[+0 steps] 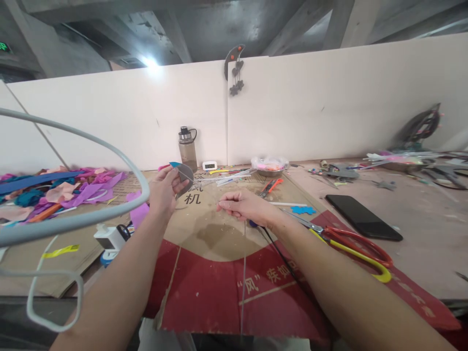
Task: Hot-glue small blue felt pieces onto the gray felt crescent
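Note:
My left hand (166,187) is closed on a dark grey disc (185,178), held upright above the cardboard. A small blue piece (174,165) sticks up at the disc's upper edge by my fingertips. To the right, my right hand (241,204) is pinched, its fingertips pointing toward the disc but apart from it. A thin pale thread (243,273) runs down from beneath my right hand over the red part of the cardboard. What lies exactly between those fingertips is too fine to see clearly. Under my right wrist is a dark cord (280,251).
Printed cardboard (204,312) covers the table. Red-and-yellow scissors (351,248), a blue felt shape (303,210), an orange cutter (271,187) and a phone (363,217) lie right. A grey lamp tube (141,200) curves across the left, near felt scraps (73,190). A bottle (187,151) stands behind.

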`<state>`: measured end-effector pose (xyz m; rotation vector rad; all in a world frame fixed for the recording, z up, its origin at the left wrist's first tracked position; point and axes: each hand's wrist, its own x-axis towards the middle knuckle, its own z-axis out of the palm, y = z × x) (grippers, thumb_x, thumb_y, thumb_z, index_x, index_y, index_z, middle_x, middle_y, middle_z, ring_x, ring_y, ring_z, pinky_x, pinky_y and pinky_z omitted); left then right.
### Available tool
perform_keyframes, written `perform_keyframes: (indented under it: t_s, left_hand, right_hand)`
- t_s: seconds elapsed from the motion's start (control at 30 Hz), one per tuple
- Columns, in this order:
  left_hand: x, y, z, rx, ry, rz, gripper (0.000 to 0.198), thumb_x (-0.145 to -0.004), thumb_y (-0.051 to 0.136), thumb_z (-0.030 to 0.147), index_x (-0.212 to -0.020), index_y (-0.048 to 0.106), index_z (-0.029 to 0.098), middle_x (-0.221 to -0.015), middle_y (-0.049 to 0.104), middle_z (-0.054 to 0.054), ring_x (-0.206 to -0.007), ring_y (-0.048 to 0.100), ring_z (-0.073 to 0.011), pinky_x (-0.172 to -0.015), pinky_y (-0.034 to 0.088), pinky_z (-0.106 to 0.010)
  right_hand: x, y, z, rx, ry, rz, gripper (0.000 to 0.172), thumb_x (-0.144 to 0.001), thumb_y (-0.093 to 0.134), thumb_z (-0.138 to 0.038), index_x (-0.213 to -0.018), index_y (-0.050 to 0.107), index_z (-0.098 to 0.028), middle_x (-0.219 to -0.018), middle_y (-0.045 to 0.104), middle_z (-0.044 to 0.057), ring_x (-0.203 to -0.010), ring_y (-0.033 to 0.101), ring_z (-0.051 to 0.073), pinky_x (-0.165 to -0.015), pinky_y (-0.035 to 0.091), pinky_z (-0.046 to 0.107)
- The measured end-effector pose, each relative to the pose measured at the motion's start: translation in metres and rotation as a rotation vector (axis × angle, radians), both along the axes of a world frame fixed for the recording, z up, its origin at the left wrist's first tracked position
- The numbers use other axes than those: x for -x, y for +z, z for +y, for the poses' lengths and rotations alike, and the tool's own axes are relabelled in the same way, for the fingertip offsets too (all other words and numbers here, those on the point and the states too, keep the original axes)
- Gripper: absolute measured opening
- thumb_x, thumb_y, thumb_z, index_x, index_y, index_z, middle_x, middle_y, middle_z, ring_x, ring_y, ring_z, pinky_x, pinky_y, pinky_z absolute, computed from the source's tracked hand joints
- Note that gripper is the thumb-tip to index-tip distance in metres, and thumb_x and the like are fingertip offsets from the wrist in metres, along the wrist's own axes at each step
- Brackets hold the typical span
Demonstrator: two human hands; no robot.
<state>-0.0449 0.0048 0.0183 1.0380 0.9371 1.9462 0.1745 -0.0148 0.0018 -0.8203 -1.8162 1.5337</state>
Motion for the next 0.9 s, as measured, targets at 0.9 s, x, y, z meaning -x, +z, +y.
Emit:
perform_keyframes:
  t_s: [0.9]
  left_hand:
    - [-0.007,-0.005,0.003,-0.044,0.027,-0.015,0.011,-0.065,0.07,0.019,-0.07,0.061,0.018,-0.065,0.061,0.002,-0.058,0.06,-0.0076,-0.076,0.058,-0.032]
  right_hand:
    - [-0.054,0.006,0.023,-0.467,-0.299,-0.583,0.037,-0.081,0.055,-0.04,-0.053,0.062,-0.018,-0.058,0.063,0.006,-0.054,0.055,0.015,-0.052,0.038,0.027]
